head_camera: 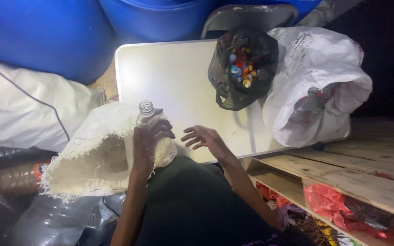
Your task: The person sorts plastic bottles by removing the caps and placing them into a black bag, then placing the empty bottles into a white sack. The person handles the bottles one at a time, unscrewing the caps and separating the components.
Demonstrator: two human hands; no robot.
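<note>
Left hand (144, 148): wrapped around clear capless bottle (147, 119), held upright over woven sack (94, 157) mouth, near left. Right hand (204, 138): empty, fingers spread above white table (169, 77). Far right: black bag (242, 68) open, holding coloured caps (241, 68); white bag (315, 86) beside it.

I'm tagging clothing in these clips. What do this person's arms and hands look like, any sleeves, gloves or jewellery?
Both forearms are bare, no sleeves showing. The left hand and right hand wear no gloves; no rings or watch can be made out in the dim light.
</note>
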